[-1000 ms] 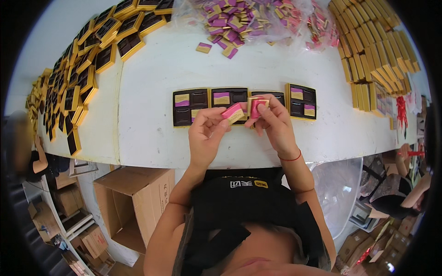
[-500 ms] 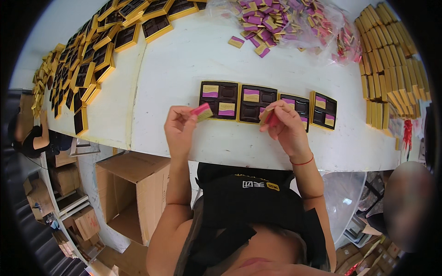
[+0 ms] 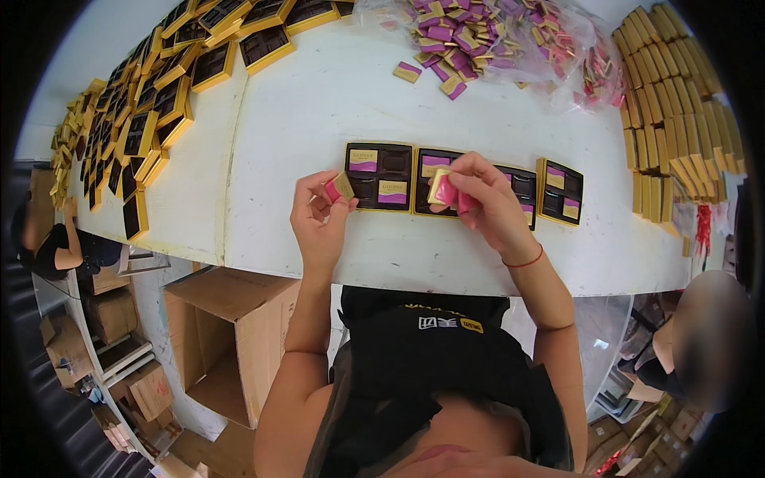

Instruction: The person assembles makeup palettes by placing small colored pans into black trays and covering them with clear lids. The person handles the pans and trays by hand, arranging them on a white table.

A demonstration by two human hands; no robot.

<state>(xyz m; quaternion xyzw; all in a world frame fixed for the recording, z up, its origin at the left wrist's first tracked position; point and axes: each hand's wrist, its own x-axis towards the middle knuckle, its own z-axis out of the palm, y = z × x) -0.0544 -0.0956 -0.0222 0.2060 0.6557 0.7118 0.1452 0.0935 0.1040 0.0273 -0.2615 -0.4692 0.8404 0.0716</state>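
My left hand (image 3: 320,219) is closed on a pink-and-gold wrapped square (image 3: 340,187), beside the leftmost box's left edge. My right hand (image 3: 496,207) pinches pink-and-gold wrapped pieces (image 3: 443,190) over the second and third boxes, covering parts of both. Several gold-edged boxes with dark divided trays stand in a row. In the leftmost box (image 3: 395,157), purple-and-gold squares sit upper left and lower right, the other two compartments bare. The rightmost box (image 3: 551,201), slightly tilted, has the same layout. The second box (image 3: 425,209) shows a purple-and-gold square upper left.
A heap of purple-and-gold pieces (image 3: 458,40) lies at the back beside a clear plastic bag of pink ones (image 3: 594,72). Open gold boxes (image 3: 171,99) are piled at left, stacked gold boxes (image 3: 677,111) at right. An open carton (image 3: 267,319) stands below the table; people are at both sides.
My right hand has shifted left and slightly away from me, turning its pieces so a gold end shows. My left hand has tilted its square and come slightly right.
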